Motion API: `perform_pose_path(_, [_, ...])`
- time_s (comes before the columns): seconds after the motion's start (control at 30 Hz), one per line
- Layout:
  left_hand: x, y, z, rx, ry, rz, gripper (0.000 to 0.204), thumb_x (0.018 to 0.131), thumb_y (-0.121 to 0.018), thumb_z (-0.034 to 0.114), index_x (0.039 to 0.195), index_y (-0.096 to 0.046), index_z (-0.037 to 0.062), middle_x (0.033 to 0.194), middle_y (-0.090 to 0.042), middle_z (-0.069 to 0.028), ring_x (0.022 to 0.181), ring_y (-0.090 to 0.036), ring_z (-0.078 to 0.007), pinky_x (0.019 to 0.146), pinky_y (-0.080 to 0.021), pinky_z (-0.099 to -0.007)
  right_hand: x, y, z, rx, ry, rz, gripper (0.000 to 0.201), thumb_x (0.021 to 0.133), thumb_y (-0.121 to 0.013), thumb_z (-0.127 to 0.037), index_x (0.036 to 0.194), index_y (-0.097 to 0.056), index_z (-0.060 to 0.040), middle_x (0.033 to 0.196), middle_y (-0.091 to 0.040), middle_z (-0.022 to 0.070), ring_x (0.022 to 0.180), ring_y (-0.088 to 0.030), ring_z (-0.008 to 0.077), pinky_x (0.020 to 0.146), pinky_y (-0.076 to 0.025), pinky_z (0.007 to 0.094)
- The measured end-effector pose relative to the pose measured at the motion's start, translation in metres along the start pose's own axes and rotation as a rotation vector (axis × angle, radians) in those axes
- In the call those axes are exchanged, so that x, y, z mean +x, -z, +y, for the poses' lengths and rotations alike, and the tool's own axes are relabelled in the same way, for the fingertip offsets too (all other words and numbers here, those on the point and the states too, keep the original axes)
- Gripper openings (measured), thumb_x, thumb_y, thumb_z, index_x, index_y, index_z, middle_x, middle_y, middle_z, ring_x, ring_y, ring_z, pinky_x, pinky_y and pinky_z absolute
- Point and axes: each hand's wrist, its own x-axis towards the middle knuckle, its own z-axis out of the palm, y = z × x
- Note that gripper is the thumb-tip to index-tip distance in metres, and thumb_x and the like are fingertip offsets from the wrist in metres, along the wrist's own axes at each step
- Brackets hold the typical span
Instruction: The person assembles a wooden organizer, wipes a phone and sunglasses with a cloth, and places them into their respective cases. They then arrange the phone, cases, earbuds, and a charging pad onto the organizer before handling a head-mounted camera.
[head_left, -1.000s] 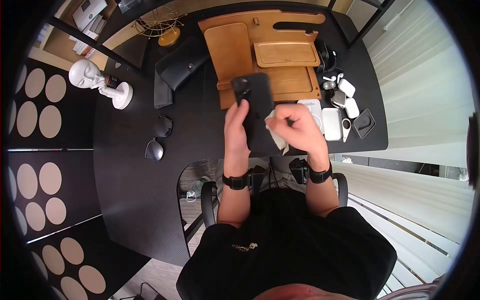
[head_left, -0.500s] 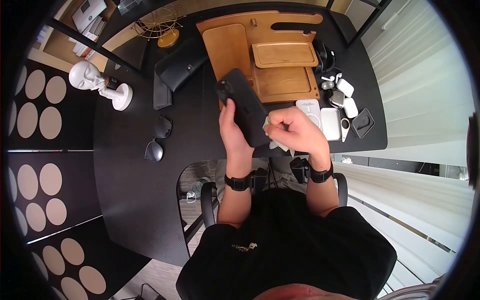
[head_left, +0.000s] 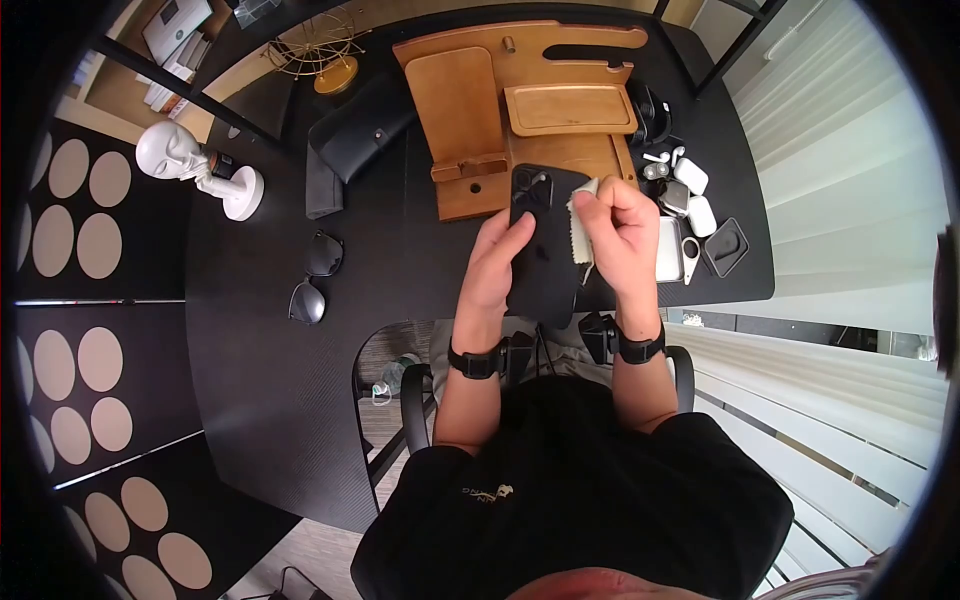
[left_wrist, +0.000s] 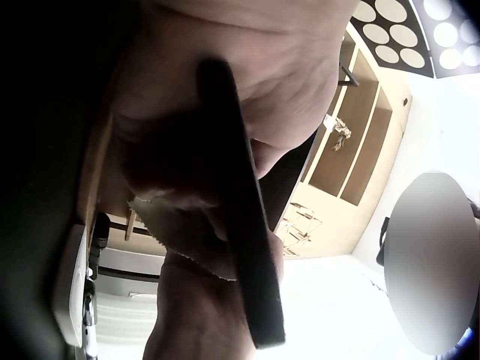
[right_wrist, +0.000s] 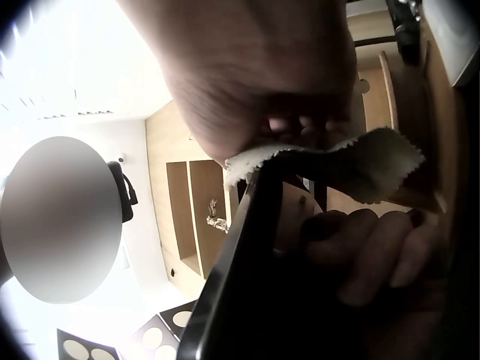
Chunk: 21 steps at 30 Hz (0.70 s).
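Observation:
A black smartphone [head_left: 545, 260] is gripped at its left side by my left hand [head_left: 488, 268], thumb near the camera bump. It is held over the front edge of the desk with its back facing up. My right hand [head_left: 630, 240] pinches a pale cloth [head_left: 581, 235] with a zigzag edge, at the phone's right side. In the right wrist view the cloth [right_wrist: 386, 161] lies over the phone's edge [right_wrist: 232, 259], and left-hand fingers [right_wrist: 375, 244] show beneath. The left wrist view shows the phone edge-on, with the cloth [left_wrist: 187, 232] behind it.
A wooden desk organizer [head_left: 455, 90] stands ahead. To its right lie white earbud cases [head_left: 690, 176], a white tray [head_left: 669, 250] and a dark tray [head_left: 727, 247]. Sunglasses [head_left: 316, 275], a black pouch [head_left: 365, 130] and a white figurine [head_left: 200, 165] are on the left.
The phone swung left, then came back right and nearer to the body, now almost upright in view. The right hand with the cloth moved up along the phone's right side.

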Motion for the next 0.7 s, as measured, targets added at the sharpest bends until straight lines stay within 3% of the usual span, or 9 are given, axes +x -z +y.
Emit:
perform_pose_path(0.07, [0.002, -0.002, -0.002, 0.015, -0.015, 0.027, 0.035, 0.105, -0.050, 0.019, 0.128, -0.061, -0.0039, 0.118, -0.069, -0.0111, 0.104, -0.068, -0.0176, 0.093, -0.053, -0.0303, 0.001, 0.002, 0.001, -0.046, -0.002, -0.088, 0.037, 0.092, -0.066, -0.001, 0.065, -0.041, -0.0055, 0.062, -0.042, -0.0066, 0.061, -0.037, 0.0020, 0.053, -0.031, 0.0223])
perform_pose_path(0.13, [0.004, -0.006, -0.001, -0.080, -0.060, 0.211, 0.033, 0.105, -0.050, 0.021, 0.124, -0.063, -0.0023, 0.115, -0.070, -0.0103, 0.102, -0.069, -0.0176, 0.090, -0.054, -0.0308, 0.001, 0.000, 0.006, -0.083, -0.037, -0.243, 0.037, 0.090, -0.066, -0.001, 0.065, -0.039, -0.0055, 0.062, -0.039, -0.0063, 0.060, -0.036, 0.0023, 0.052, -0.031, 0.0236])
perform_pose_path(0.17, [0.005, -0.005, -0.001, -0.079, -0.061, 0.212, 0.033, 0.105, -0.050, 0.021, 0.124, -0.063, -0.0023, 0.115, -0.070, -0.0103, 0.102, -0.069, -0.0176, 0.090, -0.054, -0.0308, 0.001, 0.001, 0.007, -0.082, -0.036, -0.243, 0.037, 0.090, -0.066, -0.001, 0.065, -0.039, -0.0055, 0.062, -0.039, -0.0063, 0.060, -0.036, 0.0023, 0.052, -0.031, 0.0236])
perform_pose_path(0.27, [0.011, -0.001, 0.001, -0.196, -0.216, 0.435, 0.028, 0.106, -0.049, 0.024, 0.119, -0.064, 0.0032, 0.108, -0.071, -0.0072, 0.095, -0.069, -0.0186, 0.083, -0.055, -0.0330, 0.000, 0.001, 0.006, -0.179, -0.145, -0.516, 0.039, 0.089, -0.066, -0.001, 0.063, -0.037, -0.0054, 0.058, -0.036, -0.0058, 0.057, -0.033, 0.0031, 0.049, -0.029, 0.0265])
perform_pose_path(0.4, [0.006, 0.005, 0.006, -0.248, -0.246, 0.397, 0.032, 0.106, -0.049, 0.026, 0.121, -0.065, 0.0013, 0.108, -0.070, -0.0068, 0.097, -0.068, -0.0165, 0.086, -0.053, -0.0296, 0.001, 0.001, 0.005, -0.168, -0.191, -0.616, 0.040, 0.089, -0.066, -0.001, 0.063, -0.036, -0.0054, 0.058, -0.037, -0.0048, 0.058, -0.033, 0.0033, 0.049, -0.029, 0.0267])
perform_pose_path(0.5, [0.001, -0.004, 0.015, -0.071, -0.141, 0.291, 0.032, 0.106, -0.051, 0.024, 0.121, -0.064, 0.0000, 0.107, -0.070, -0.0054, 0.095, -0.067, -0.0136, 0.085, -0.053, -0.0276, -0.002, -0.002, 0.008, -0.075, -0.133, -0.571, 0.040, 0.090, -0.066, -0.001, 0.063, -0.037, -0.0056, 0.059, -0.039, -0.0051, 0.057, -0.034, 0.0029, 0.050, -0.029, 0.0264])
perform_pose_path(0.57, [-0.002, -0.002, 0.012, -0.009, -0.070, 0.200, 0.031, 0.105, -0.052, 0.023, 0.121, -0.064, -0.0009, 0.107, -0.070, -0.0047, 0.094, -0.066, -0.0121, 0.084, -0.053, -0.0267, -0.003, -0.006, 0.007, -0.018, -0.023, -0.189, 0.041, 0.091, -0.066, -0.001, 0.062, -0.038, -0.0065, 0.060, -0.041, -0.0069, 0.057, -0.036, 0.0021, 0.050, -0.030, 0.0246])
perform_pose_path(0.63, [-0.002, -0.002, 0.008, 0.052, 0.000, 0.102, 0.031, 0.105, -0.053, 0.022, 0.121, -0.064, -0.0019, 0.107, -0.070, -0.0040, 0.093, -0.066, -0.0106, 0.084, -0.052, -0.0259, 0.000, -0.001, 0.004, -0.042, 0.052, -0.093, 0.039, 0.092, -0.066, -0.001, 0.063, -0.041, -0.0066, 0.060, -0.043, -0.0083, 0.057, -0.037, 0.0010, 0.050, -0.030, 0.0228])
perform_pose_path(0.7, [-0.003, -0.003, 0.004, 0.038, 0.047, 0.000, 0.030, 0.104, -0.054, 0.021, 0.121, -0.064, -0.0024, 0.107, -0.070, -0.0035, 0.093, -0.065, -0.0093, 0.083, -0.052, -0.0251, 0.000, 0.003, -0.001, 0.099, -0.059, 0.029, 0.034, 0.092, -0.067, 0.000, 0.068, -0.044, -0.0040, 0.062, -0.043, -0.0061, 0.061, -0.038, 0.0018, 0.053, -0.034, 0.0227])
